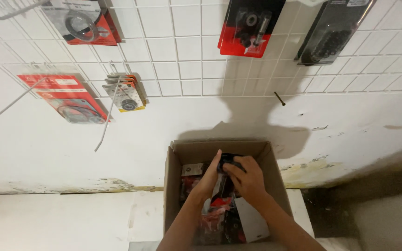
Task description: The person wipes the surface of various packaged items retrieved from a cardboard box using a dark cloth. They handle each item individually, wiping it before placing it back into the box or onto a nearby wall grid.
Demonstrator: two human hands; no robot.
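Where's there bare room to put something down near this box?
Bare white surface lies left of the cardboard box, below the wall. A narrow strip borders its right side. Inside is crowded: packets fill it, with the left hand and right hand on one.

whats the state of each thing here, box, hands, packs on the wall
cardboard box: open, flaps up, full of packaged parts
left hand: inside the box, gripping a black part
right hand: inside the box, closed over the same black part
black part: held between both hands
wall packages: hanging on grid hooks
wire hooks: several bare
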